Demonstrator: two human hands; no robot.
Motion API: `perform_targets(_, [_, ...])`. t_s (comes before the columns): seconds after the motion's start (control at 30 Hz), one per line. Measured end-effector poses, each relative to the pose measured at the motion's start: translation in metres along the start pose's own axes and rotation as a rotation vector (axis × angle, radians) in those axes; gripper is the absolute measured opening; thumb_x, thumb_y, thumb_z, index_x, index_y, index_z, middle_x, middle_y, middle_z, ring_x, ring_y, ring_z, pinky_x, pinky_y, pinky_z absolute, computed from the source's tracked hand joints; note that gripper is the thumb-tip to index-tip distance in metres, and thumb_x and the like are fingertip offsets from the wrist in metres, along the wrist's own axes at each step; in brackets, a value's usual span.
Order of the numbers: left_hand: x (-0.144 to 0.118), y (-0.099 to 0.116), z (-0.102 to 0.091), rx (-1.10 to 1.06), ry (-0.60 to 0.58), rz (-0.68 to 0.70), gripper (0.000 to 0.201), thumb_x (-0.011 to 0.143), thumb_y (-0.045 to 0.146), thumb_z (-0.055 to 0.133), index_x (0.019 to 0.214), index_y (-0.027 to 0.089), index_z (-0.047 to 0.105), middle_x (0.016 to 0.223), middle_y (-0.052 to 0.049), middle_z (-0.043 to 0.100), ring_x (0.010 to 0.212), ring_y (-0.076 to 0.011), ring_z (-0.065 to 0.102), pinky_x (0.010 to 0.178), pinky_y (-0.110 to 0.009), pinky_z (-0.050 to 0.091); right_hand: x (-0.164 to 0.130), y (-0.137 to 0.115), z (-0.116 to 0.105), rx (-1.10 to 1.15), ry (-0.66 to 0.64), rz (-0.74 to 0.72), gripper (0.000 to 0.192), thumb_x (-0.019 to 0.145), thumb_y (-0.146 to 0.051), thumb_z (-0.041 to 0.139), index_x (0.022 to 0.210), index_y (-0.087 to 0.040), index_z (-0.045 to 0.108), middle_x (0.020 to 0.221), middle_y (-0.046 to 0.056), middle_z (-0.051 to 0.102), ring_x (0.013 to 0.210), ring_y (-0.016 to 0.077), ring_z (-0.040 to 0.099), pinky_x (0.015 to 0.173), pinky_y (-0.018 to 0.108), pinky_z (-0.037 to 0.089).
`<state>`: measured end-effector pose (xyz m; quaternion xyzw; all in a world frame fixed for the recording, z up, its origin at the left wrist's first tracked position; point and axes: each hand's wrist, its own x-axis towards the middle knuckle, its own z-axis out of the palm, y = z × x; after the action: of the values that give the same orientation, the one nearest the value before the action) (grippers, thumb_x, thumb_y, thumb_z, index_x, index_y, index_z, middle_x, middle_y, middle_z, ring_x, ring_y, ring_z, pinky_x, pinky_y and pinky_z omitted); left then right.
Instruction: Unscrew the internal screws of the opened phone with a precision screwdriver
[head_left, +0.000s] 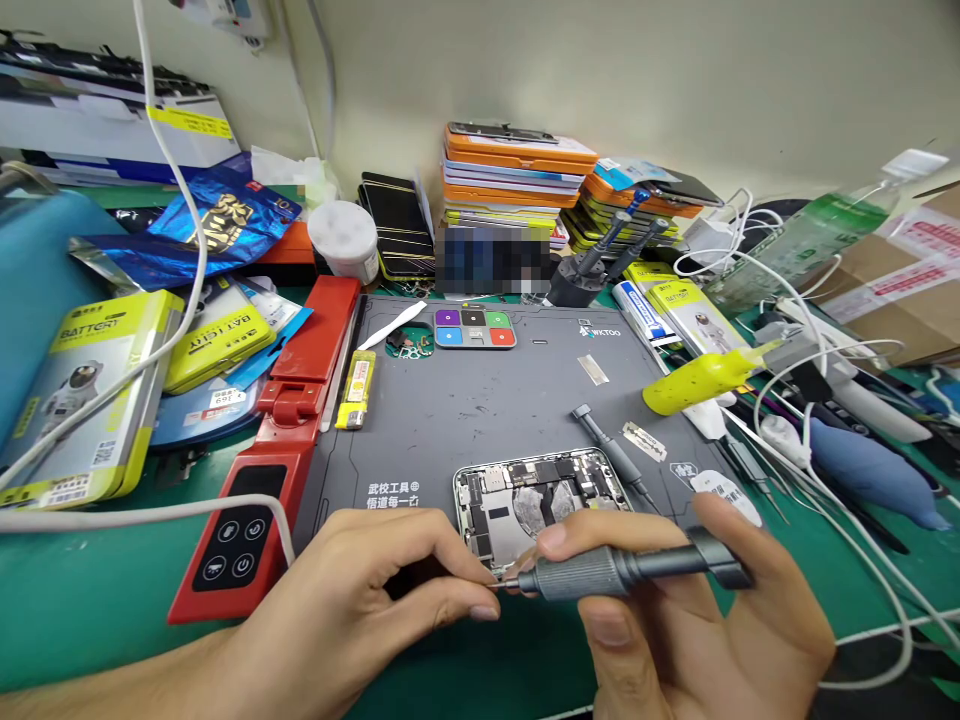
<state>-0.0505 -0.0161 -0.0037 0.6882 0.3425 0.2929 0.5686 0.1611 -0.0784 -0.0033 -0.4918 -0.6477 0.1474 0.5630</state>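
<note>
A grey precision screwdriver (577, 574) lies level in my right hand (739, 625), its ribbed grip between thumb and fingers and its cap end by the index finger. The thumb and index finger of my left hand (375, 585) pinch the thin shaft near its tip; any small part there is hidden. Just behind the fingers an opened phone (495, 525) rests on the dark grey work mat (480, 400), its circuit board and inner parts showing. My hands cover its near edge. Close by on the mat lie a second screwdriver (611, 445) and a razor blade (645, 442).
Left of the mat stands a red device with buttons (247, 530), crossed by a white cable (225, 505). A phone battery (356, 390) and a coloured-square tray (475, 328) lie on the mat. A yellow bottle (690, 385) leans at right. Stacked boxes (517, 180) stand behind.
</note>
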Motion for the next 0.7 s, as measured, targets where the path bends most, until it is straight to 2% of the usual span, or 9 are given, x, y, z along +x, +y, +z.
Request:
perform_targets(0.13, [0.0,0.001,-0.001,-0.009,-0.001,0.019,0.011,0.103,0.024,0.078,0.092,0.027,0.08,0.086,0.01,0.082,0.074,-0.0063,0.073,0.07,-0.009,0.052,0.002,-0.005,0.006,0.103,0.061,0.05,0.067,0.099,-0.001,0.059,0.16,-0.024,0.041,0.102,0.006,0.078,0.081,0.0186,0.075,0.069,0.03,0.069])
perform_targets(0.33, [-0.001,0.002,-0.001,-0.017,0.0,0.039,0.01,0.102,0.022,0.079,0.093,0.027,0.08,0.086,0.01,0.082,0.075,-0.0055,0.075,0.072,-0.008,0.052,0.003,-0.008,0.012,0.153,0.13,0.104,0.057,0.105,-0.01,0.056,0.158,-0.027,0.044,0.1,0.006,0.077,0.082,0.0195,0.074,0.077,0.035,0.07])
perform_targets(0.53, [0.0,0.004,-0.001,-0.04,-0.023,0.027,0.01,0.102,0.025,0.079,0.093,0.026,0.081,0.088,0.009,0.084,0.078,-0.0063,0.077,0.073,-0.008,0.053,0.003,-0.009,0.009,0.181,0.118,0.107,0.057,0.106,-0.013,0.059,0.159,-0.029,0.044,0.098,0.005,0.077,0.074,0.0194,0.074,0.072,0.035,0.072])
perform_targets(0.7, [-0.001,0.003,-0.001,-0.048,-0.046,0.03,0.01,0.104,0.024,0.076,0.095,0.026,0.08,0.088,0.008,0.083,0.079,-0.0067,0.076,0.075,-0.008,0.054,0.004,-0.012,0.01,0.173,0.17,0.133,0.057,0.105,-0.017,0.063,0.157,-0.033,0.047,0.093,0.004,0.077,0.072,0.021,0.074,0.068,0.037,0.071])
